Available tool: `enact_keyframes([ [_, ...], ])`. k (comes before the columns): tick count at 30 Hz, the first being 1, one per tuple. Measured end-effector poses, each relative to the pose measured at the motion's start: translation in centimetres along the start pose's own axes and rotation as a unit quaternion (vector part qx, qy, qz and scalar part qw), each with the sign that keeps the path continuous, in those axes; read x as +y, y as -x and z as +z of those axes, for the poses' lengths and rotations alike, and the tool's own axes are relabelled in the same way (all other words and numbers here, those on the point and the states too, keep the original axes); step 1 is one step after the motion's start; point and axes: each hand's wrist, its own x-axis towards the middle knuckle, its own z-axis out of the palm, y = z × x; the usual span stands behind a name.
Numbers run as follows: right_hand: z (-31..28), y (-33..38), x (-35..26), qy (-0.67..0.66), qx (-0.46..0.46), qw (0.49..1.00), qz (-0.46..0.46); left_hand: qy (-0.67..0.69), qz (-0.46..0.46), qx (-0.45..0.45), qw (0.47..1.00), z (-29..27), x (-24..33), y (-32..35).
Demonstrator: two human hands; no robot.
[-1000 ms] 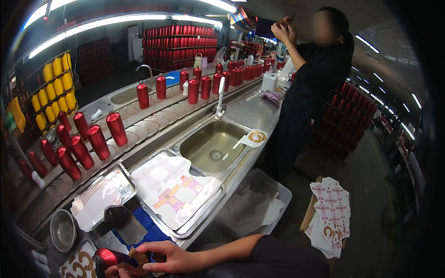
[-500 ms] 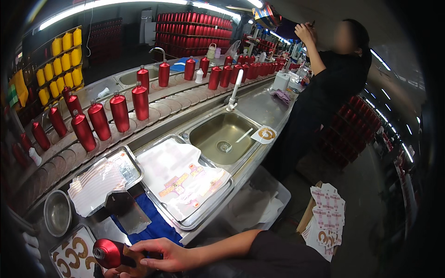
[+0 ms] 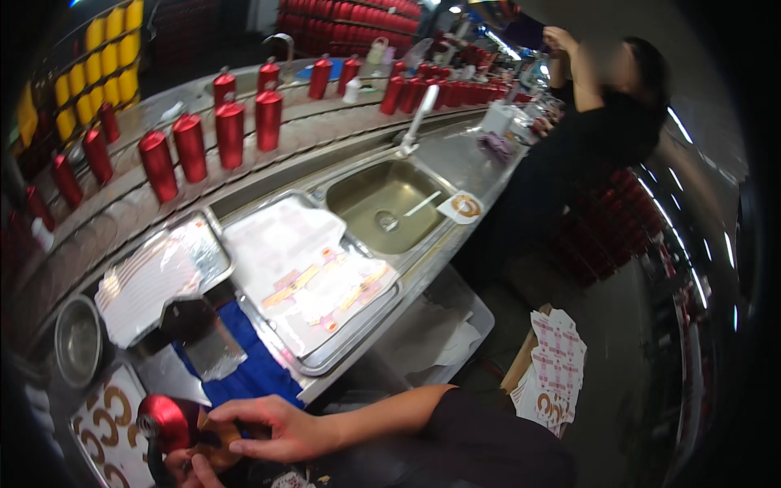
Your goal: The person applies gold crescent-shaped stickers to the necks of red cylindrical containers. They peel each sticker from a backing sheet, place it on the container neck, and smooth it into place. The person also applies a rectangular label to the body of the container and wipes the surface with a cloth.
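At the lower left, a red metallic bottle (image 3: 172, 419) lies tilted, its threaded neck toward the left. A gold-brown curved decal (image 3: 213, 439) rests against its side. My right hand (image 3: 281, 429) comes in from the right, its thumb and fingers closed on the decal. My left hand (image 3: 194, 472), partly cut off by the lower edge, has its fingers bent at the underside of the bottle and decal. Beside the bottle is a tray (image 3: 80, 423) with several gold-brown C-shaped decals on white sheets. A blue cloth (image 3: 264, 358) lies just beyond my hands.
Past the cloth are a tray of printed white sheets (image 3: 281, 236), a metal bowl (image 3: 79, 342) and a sink (image 3: 342, 199). Red bottles (image 3: 230, 134) line a conveyor behind. A co-worker (image 3: 586, 146) stands at the right, near a bin (image 3: 480, 313) and a stack of sheets (image 3: 561, 350).
The view has shifted and tilted a little. My left fingers show more plainly against the bottle and decal, while my right hand keeps its hold on the decal.
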Motion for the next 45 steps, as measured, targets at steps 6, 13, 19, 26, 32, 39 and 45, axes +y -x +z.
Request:
enact_keyframes([
  [6,-1.6,2.0,-0.9,0.003,-0.039,0.995,0.097,0.196,0.037,0.081,0.977,1.8,0.0,3.6],
  [13,-0.6,0.0,-2.1,-0.03,-0.048,0.997,0.046,0.22,0.041,0.074,0.972,1.0,2.3,3.2],
  [19,-0.1,-1.3,-2.0,-0.018,-0.043,0.999,0.019,0.259,0.054,0.108,0.958,0.2,3.2,2.0],
  [26,1.3,-1.3,-2.1,-0.013,-0.065,0.998,-0.002,0.275,0.041,0.137,0.951,-1.0,3.3,1.6],
  [32,1.8,0.1,-1.7,-0.031,-0.054,0.998,-0.003,0.218,0.067,0.094,0.969,-1.5,1.6,2.7],
  [39,-0.8,-0.5,-5.9,-0.105,0.008,0.987,0.12,0.119,0.196,0.037,0.973,-3.7,-0.3,-2.5],
  [45,-1.9,-0.4,-6.7,-0.035,0.139,0.983,0.117,0.078,0.135,-0.205,0.966,-2.3,-2.8,-9.1],
])
